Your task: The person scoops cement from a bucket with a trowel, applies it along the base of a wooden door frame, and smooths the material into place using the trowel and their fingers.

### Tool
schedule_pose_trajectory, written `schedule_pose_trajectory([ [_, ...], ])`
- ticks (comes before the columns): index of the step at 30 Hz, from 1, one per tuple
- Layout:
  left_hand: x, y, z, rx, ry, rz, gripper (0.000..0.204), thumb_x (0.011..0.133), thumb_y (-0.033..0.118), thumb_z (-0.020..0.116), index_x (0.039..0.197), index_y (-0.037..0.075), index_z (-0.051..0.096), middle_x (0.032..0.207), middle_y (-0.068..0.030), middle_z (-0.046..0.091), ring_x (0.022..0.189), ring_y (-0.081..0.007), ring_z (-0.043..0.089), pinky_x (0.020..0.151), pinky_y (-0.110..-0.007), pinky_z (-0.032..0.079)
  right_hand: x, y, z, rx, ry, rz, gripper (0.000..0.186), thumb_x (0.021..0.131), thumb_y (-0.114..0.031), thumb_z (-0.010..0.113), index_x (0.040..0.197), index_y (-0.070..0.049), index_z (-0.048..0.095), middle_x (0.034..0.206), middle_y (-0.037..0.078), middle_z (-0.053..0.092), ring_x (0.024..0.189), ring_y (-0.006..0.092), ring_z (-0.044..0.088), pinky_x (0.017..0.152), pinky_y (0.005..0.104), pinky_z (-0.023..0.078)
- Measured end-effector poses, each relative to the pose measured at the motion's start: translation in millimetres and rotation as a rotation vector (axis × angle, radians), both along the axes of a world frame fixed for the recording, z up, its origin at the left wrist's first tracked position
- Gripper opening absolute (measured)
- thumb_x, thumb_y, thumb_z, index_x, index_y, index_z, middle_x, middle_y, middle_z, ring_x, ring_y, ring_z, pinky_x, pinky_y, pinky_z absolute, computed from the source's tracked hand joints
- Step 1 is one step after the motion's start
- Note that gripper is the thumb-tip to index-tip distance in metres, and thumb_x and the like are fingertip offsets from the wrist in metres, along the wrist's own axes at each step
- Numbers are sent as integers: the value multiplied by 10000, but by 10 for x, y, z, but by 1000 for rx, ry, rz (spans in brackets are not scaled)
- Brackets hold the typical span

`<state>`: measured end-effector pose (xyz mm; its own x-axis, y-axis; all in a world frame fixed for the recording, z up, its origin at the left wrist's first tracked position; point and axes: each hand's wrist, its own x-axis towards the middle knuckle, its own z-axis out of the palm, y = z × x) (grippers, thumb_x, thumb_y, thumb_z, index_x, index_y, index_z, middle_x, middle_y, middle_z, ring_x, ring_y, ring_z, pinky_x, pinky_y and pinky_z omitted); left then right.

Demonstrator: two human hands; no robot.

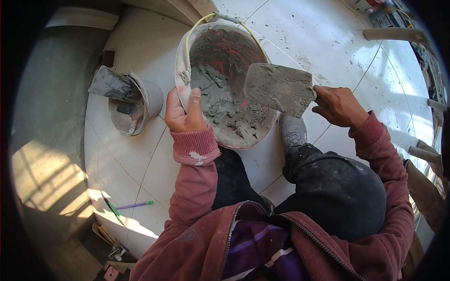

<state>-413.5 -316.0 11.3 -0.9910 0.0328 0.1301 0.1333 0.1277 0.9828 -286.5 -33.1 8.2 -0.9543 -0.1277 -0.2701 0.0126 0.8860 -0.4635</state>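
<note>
At nine o'clock from the picture's middle a small pail lies tipped on the white tiled floor, a mortar-caked trowel resting across its mouth; how much is inside the pail is hard to make out. Below it, toward seven o'clock, a green pencil and a thin purple stick lie on the tiles in a patch of sun, and some small items at the floor's edge are too cut off and dark to name.

Just left of centre the left hand grips the near rim of the bucket, thumb on the outside, fingers curled over the edge so that their tips are hidden inside. The bucket stands at twelve o'clock, between the knees, holding grey mortar in lumps; its wire handle lies back over the far rim.

At one o'clock a flat steel blade, smeared grey, hangs over the bucket's right rim. The right hand, at two o'clock, is closed tight around its handle, which the fist hides completely.

Below the blade a grey shoe shows beside the bucket, partly covered by the dark trouser knee. At the upper right edge a pale wooden handle lies on the floor, and the clutter beyond it is bent by the lens and unreadable.
</note>
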Motion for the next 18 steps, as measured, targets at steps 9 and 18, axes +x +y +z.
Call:
schedule_pose_trajectory([
  [9, 34, 100, -8, -31, 17, 38, 183, 773, 8, 587, 944, -42, 548, 822, -25, 558, 733, -76, 485, 683, -197, 387, -69, -126, 177, 115, -4, 152, 188, 726, -178, 613, 797, -33, 517, 661, 109, 573, 609, 306, 569, 545, 387, 445],
  [18, 49, 156, -23, -68, 38, -10, 349, 787, 2, 562, 1125, -56, 493, 999, -86, 568, 858, -108, 525, 759, -223, 415, -180, -183, 221, 87, -18, 256, 166, 727, -170, 605, 753, -26, 526, 654, 114, 587, 592, 289, 577, 546, 376, 453],
])
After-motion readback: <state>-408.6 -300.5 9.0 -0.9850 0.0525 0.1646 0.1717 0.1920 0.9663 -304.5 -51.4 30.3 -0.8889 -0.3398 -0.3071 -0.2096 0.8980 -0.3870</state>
